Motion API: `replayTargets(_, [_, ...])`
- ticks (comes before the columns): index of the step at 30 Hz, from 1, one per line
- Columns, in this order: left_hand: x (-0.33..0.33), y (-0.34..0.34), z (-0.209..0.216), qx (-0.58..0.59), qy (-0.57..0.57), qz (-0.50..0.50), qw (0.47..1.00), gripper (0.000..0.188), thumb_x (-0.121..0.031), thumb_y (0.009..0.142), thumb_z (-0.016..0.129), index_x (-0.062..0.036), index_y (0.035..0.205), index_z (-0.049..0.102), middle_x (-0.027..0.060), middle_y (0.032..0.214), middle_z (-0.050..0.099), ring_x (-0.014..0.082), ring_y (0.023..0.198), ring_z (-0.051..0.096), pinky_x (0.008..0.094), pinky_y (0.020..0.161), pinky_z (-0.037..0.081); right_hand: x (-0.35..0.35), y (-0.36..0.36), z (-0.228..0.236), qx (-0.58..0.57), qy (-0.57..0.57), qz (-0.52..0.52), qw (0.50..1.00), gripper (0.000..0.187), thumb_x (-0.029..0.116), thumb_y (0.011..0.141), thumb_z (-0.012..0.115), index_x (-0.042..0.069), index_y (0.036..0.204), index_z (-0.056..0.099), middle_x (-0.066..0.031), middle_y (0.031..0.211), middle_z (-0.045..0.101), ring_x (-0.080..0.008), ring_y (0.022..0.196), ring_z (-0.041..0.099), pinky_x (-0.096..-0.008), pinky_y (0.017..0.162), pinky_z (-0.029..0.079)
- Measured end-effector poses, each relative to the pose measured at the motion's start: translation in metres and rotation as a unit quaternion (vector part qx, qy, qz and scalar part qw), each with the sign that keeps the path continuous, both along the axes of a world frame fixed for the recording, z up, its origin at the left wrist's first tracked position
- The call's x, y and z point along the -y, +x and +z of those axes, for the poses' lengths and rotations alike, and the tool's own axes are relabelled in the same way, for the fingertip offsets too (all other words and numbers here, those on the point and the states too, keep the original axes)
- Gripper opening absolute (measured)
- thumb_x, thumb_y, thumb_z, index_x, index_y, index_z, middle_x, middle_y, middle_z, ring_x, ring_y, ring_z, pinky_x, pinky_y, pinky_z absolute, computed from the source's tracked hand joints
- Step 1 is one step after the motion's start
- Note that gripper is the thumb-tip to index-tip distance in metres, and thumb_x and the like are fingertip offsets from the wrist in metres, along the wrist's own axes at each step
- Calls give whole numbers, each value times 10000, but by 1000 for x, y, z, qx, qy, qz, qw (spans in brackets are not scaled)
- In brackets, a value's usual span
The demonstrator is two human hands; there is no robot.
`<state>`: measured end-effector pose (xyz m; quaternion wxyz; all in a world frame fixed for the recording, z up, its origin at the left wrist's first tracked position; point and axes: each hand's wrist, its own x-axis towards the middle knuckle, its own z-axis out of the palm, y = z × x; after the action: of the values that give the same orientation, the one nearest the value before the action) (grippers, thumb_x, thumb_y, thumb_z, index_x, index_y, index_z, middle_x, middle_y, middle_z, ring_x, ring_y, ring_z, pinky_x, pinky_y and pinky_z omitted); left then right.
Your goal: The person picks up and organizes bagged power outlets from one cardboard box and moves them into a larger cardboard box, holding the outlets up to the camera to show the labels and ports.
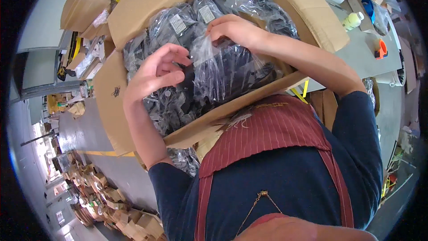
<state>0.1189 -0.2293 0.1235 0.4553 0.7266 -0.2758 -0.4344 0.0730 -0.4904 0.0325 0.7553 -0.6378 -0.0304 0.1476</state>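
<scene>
Hands work inside a large open brown cardboard box [133,22] packed with dark garments sealed in clear crinkly plastic bags. The topmost clear plastic bag holding a dark folded garment [232,73] lies near the box's near wall, on top of the other bagged garments [178,27] that fill the box toward its far side. The right hand [234,31] rests on the bag's far edge, fingers curled and pinching a fold of the loose film. The left hand [158,69] hovers at the bag's left edge with fingers half spread and bent, touching the film lightly; whether it has actually closed on anything I cannot tell. The bag looks light, soft and floppy, and its glossy film is likely slippery and may stretch if pulled by a thin fold alone. A firmer hold would probably be through the film onto the folded cloth itself, at two opposite edges. Beyond the box's right flap, a grey table [365,58] carries a pale green bottle [353,20] and small cartons.
</scene>
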Motion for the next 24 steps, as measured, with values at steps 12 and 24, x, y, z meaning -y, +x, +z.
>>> replayTargets(12, [14,-8,-10,90,-94,116,985,403,-53,824,716,-69,1178,525,65,1039,680,92,887,588,236,765,465,12,-2,27,10,-2,44,999,352,170,726,568,29,1040,644,-17,967,604,-112,929,568,-242,876,416])
replayTargets(24, [11,8,-28,134,-116,193,965,326,-185,801,717,-74,1082,597,40,955,666,96,832,585,243,757,442,12,-13,21,221,-128,-69,964,237,235,848,761,3,834,709,21,603,545,-91,551,448,-290,509,353])
